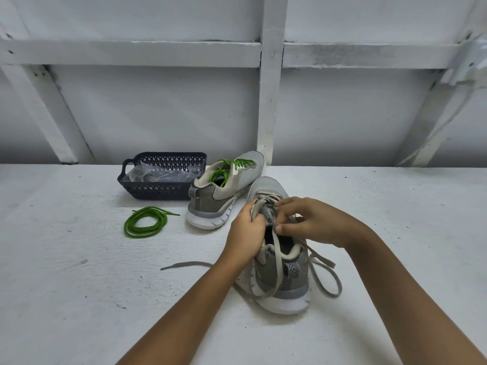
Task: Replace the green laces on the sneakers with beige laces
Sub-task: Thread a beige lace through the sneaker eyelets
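While the near sneaker (283, 275) stands on the white bench (79, 259) with its heel towards the person, both hands work at its upper eyelets. The left grip (246, 230) is clenched on the left edge of the shoe's opening, fingers curled over the rim. The right grip (311, 222) pinches the beige lace (184, 264) between thumb and fingertips just above the tongue. That lace already crosses the lower eyelets near the toe; one loose end trails left across the bench, another strand hangs down over the heel, and a further length loops on the bench to the shoe's right. Behind and to the left, the far sneaker (226, 185) sits close by, its toe pointing away, with a green lace (241, 163) in its eyelets. A second green lace, the coiled green lace (139, 234), lies on the bench left of that shoe. Behind the coil, just beside the far sneaker's heel, is a dark basket (158, 192) holding a clear plastic bag (168, 173); what the bag contains is unclear. A white panelled wall (158, 106) rises behind the bench.
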